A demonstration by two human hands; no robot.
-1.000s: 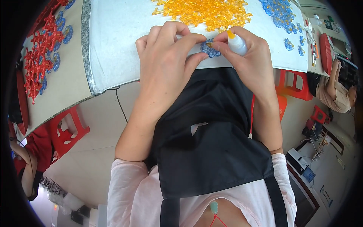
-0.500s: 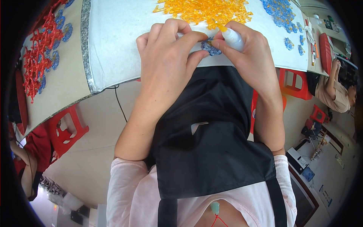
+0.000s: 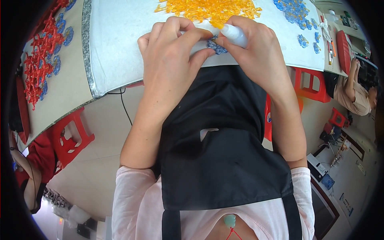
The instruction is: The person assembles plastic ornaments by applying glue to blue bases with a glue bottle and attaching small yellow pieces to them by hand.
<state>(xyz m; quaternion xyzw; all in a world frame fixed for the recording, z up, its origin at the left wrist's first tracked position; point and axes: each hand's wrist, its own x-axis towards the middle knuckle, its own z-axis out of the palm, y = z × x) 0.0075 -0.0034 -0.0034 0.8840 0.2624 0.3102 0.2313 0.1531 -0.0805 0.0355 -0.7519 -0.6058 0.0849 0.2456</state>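
Near the front edge of the white sheet (image 3: 116,52), between the two hands, the blue flower-like piece (image 3: 216,47) is being steadied, and its translucent, lobed outline is partly covered by fingertips. On its left side, it is bracketed by the thumb and forefinger of the left hand (image 3: 168,52), parted just enough to take its width, with the other fingers loosely bent. Across from it, the white bottle (image 3: 236,36) is cradled by the right hand (image 3: 254,50), wedged between thumb and forefinger, its yellow nozzle pointed towards the amber pieces (image 3: 224,10). The right thumb and forefinger are brought nearly together at the blue piece; whether something small is pinched there cannot be told, as the tips are hidden.

Light and stiff, by its glassy plastic look, the blue piece would probably be made slippery by any wet film, and its thin lobes could be chipped if squeezed hard. It is best taken by opposite outer edges, gently, with the middle left uncovered. The bottle looks soft-walled and should be gripped lightly around its body. Off to the right, more blue pieces (image 3: 293,15) are heaped.
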